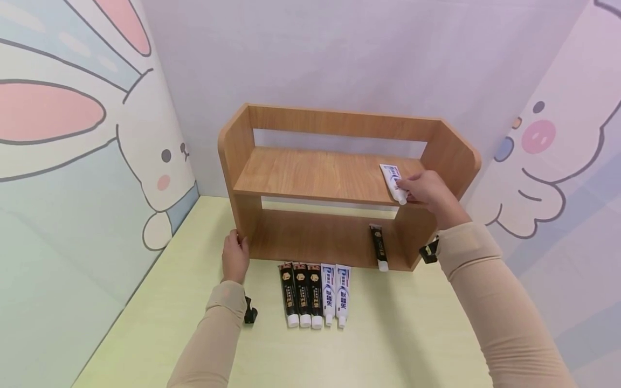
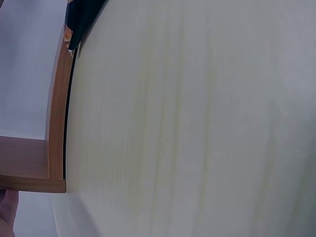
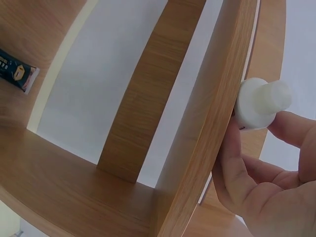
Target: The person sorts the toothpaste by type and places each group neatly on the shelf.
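The right hand (image 1: 427, 189) pinches a white tube (image 1: 391, 178) near its cap, at the front edge of the shelf's upper board (image 1: 310, 172), near the right end; its blue lettering is partly covered. The left hand (image 1: 235, 257) grips the shelf's left side panel (image 1: 233, 156) low at its front edge. Below, a black tube (image 1: 379, 245) with a gold emblem lies toward the lower board's (image 1: 310, 234) right end. On the worktop (image 1: 271, 361), along the shelf's front edge, lie three black tubes (image 1: 302, 291) with gold hexagons and two white tubes (image 1: 342, 288) reading "冷酸灵".
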`<state>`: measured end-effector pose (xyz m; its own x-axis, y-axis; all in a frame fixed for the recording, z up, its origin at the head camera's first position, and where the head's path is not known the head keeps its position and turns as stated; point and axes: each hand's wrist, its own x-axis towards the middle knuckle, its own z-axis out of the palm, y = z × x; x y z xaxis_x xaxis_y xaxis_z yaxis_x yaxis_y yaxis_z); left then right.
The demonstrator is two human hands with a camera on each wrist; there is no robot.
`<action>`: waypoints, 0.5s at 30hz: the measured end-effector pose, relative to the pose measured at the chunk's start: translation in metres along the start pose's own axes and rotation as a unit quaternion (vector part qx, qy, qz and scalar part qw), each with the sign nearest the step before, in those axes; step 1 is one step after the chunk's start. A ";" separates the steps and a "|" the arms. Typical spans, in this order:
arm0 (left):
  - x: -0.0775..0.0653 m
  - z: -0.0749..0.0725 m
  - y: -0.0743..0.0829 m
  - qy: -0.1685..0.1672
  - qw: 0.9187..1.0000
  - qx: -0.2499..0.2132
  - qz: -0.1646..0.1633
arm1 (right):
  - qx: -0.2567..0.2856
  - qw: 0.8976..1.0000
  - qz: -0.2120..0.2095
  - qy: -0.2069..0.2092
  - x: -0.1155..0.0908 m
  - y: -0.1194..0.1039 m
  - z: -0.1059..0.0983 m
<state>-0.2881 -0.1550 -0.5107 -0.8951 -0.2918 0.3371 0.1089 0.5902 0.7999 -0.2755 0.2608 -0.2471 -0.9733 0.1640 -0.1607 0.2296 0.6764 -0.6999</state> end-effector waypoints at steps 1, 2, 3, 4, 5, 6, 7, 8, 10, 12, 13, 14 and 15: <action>0.000 0.000 0.000 0.001 1.000 0.000 0.001 | -0.003 1.000 -0.003 0.000 0.000 0.000 -0.001; 0.001 0.001 0.000 0.002 1.000 -0.001 0.001 | -0.003 1.000 -0.008 0.000 -0.001 0.000 -0.001; 0.001 0.001 0.000 0.002 1.000 -0.001 0.002 | -0.003 1.000 -0.012 -0.001 -0.001 0.000 -0.002; 0.002 0.001 0.000 0.003 1.000 -0.002 0.002 | -0.005 1.000 -0.016 -0.001 -0.001 0.001 -0.003; 0.002 0.001 0.000 0.004 1.000 -0.002 0.003 | -0.005 1.000 -0.019 -0.002 -0.002 0.001 -0.003; 0.002 0.001 0.000 0.004 1.000 -0.002 0.003 | -0.005 1.000 -0.021 -0.002 -0.002 0.001 -0.004; 0.002 0.001 0.001 0.004 1.000 -0.004 0.002 | -0.003 1.000 -0.022 -0.004 -0.002 0.002 -0.004; 0.003 0.001 0.001 0.003 1.000 -0.004 0.001 | 0.002 1.000 -0.021 -0.007 -0.003 0.003 -0.004; 0.003 0.001 0.001 0.001 1.000 -0.003 0.000 | 0.007 1.000 -0.015 -0.010 -0.003 0.005 -0.006; 0.003 0.001 0.001 -0.002 1.000 -0.003 -0.001 | 0.009 1.000 -0.011 -0.012 -0.004 0.006 -0.006; 0.002 0.001 0.001 -0.003 1.000 -0.003 -0.002 | 0.011 1.000 -0.012 -0.013 -0.005 0.007 -0.007; 0.002 0.001 0.001 -0.003 1.000 -0.002 -0.002 | 0.015 1.000 -0.014 -0.014 -0.006 0.008 -0.007; 0.002 0.001 0.001 -0.003 1.000 -0.002 -0.002 | 0.019 1.000 -0.017 -0.013 -0.007 0.009 -0.007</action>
<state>-0.2906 -0.1543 -0.5099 -0.8979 -0.2892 0.3319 0.1083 0.5856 0.8033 -0.2668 0.2708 -0.2471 -0.9803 0.1227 -0.1546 0.1970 0.6537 -0.7306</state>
